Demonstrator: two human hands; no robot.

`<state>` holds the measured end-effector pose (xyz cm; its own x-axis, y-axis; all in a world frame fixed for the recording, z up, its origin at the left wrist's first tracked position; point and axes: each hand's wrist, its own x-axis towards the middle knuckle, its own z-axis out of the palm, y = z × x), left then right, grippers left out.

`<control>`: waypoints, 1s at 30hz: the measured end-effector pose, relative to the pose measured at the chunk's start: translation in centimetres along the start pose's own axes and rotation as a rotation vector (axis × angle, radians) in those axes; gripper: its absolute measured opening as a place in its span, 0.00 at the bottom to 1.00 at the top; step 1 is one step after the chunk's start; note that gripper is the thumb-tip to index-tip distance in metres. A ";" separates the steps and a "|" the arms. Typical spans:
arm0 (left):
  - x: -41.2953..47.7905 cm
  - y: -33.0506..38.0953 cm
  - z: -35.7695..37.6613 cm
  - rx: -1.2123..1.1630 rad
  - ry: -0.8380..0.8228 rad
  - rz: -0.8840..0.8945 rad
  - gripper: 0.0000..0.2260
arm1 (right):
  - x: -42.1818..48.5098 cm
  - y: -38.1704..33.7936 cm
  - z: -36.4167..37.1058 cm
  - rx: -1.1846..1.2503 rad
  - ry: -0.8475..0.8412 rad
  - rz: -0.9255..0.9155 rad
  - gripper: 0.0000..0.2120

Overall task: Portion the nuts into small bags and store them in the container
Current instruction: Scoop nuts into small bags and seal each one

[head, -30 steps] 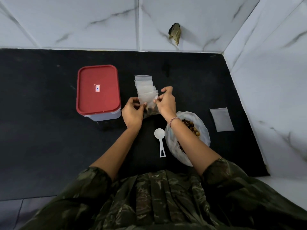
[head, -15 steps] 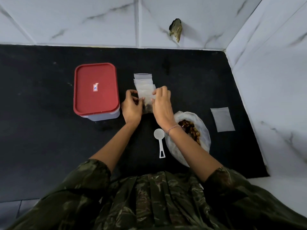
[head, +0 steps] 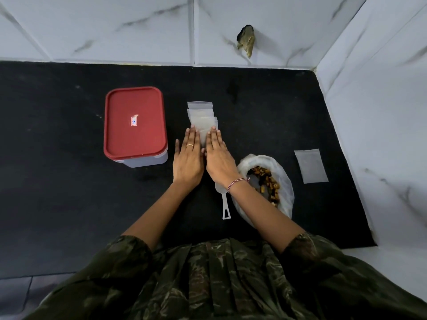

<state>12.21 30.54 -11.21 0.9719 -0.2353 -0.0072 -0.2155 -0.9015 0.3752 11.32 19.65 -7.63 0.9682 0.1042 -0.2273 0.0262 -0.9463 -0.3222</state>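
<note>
My left hand and my right hand lie flat side by side, fingers straight, pressing down on a small clear bag on the black counter; the nuts in it are hidden under my palms. Beyond my fingertips lies a stack of empty small bags. A container with a red lid, shut, stands to the left. A large open plastic bag of nuts sits to the right under my right forearm. A white scoop lies beside it.
One more empty small bag lies flat at the right, near the white marble wall. The black counter runs wide to the left. A dark lump sticks out of the back wall.
Both hands held and pinched the small bag up off the counter; now it lies down and both palms press flat on it.
</note>
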 end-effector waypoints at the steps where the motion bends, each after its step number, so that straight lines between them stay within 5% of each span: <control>1: 0.2 0.0 -0.1 0.006 -0.014 0.007 0.24 | 0.1 0.1 0.0 0.005 -0.009 0.007 0.26; 24: 2.1 0.1 -1.3 0.006 -0.119 0.005 0.25 | 1.9 -0.3 -1.2 0.054 -0.132 0.065 0.26; 30: 1.5 1.0 -2.3 0.001 -0.063 0.021 0.25 | 1.2 0.1 -1.9 0.067 0.000 0.028 0.27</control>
<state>13.67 30.14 -8.68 0.9592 -0.2768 -0.0576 -0.2363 -0.8965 0.3747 12.97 19.14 -6.20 0.9684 0.0776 -0.2368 -0.0179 -0.9263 -0.3763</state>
